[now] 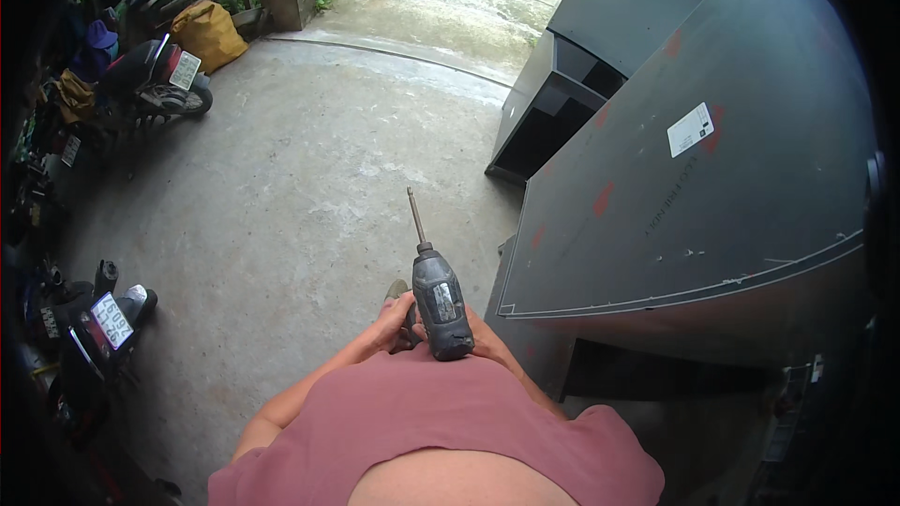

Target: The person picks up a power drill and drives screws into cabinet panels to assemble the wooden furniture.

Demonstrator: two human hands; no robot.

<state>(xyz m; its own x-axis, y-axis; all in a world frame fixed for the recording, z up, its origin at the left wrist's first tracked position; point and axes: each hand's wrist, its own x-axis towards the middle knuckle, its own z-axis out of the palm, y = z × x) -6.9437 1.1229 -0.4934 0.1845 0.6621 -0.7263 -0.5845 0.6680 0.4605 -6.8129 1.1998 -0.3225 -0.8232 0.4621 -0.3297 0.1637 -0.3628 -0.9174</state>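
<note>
While both hands are clasping it at waist height, cordless drill [441,305] is pointing its bit forward; left hand [392,321] and right hand [487,342] clenching handle; likely dense, rigid, nose-heavy

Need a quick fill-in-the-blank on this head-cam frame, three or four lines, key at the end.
1. Both hands, left hand and right hand, grip a cordless ____.
2. The drill has a long bit pointing ____ from the person.
3. The large grey panel lies to the person's ____.
4. The floor is bare ____.

Missing words: drill; away; right; concrete
</note>
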